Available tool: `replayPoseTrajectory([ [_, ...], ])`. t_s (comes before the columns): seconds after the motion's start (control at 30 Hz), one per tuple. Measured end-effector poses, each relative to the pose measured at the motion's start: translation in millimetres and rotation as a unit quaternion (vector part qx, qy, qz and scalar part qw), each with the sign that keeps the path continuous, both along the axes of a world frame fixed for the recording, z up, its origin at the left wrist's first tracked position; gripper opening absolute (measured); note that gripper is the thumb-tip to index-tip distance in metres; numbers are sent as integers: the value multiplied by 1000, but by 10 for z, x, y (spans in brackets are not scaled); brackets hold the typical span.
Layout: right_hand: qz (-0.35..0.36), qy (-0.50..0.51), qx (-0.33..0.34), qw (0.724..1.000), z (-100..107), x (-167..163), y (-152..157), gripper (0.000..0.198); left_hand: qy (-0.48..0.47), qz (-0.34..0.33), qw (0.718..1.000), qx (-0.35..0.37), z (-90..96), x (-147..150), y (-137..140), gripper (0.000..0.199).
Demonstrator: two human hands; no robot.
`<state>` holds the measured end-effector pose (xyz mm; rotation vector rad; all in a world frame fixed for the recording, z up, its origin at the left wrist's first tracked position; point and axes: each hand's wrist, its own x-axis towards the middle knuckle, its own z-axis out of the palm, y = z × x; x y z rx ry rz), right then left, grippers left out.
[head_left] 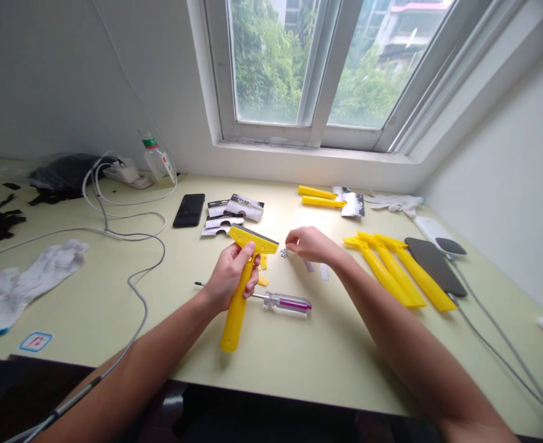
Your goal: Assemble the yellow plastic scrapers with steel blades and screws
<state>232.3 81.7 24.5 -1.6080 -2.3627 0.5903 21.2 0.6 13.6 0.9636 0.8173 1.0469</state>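
My left hand [234, 274] is wrapped round the handle of a yellow scraper [238, 314], its wide head tilted up and away from me. My right hand [310, 242] reaches down with bent fingers at a small pile of screws [284, 252]; whether a screw is between the fingertips I cannot make out. Flat metal blades [324, 272] lie partly under the right wrist. Below the scraper's head, small yellow pieces [262, 280] rest on the table. A screwdriver [287, 303] with a clear and purple handle lies behind the scraper, its shaft partly hidden by my left hand.
Three yellow scraper handles [391, 271] lie at right beside a dark flat pad [432, 264]. Two packaged scrapers [324, 200] and several cardboard sleeves [234, 212] are farther back. A phone [189, 210], a white glove [35, 280], a bottle [157, 161] and loose cables [146, 271] occupy the left.
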Motion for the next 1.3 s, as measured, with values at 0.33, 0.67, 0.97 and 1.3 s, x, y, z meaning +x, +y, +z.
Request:
replayPoseTrajectory([
  [0.33, 35, -54, -1, 998, -175, 43, 86, 15, 12, -13, 1000, -14, -3, 18, -5, 38],
  [0.67, 68, -1, 18, 998, -177, 69, 78, 11, 5, -26, 1000, -2, -29, 29, -10, 35],
  [0.97, 126, 161, 162, 965, 421, -246, -405, 4, 86, -87, 992, 2, -35, 57, -89, 39],
  [1.3, 134, 97, 165, 972, 444, -408, -577, 3, 130, -97, 986, 34, -67, 44, -106, 42],
])
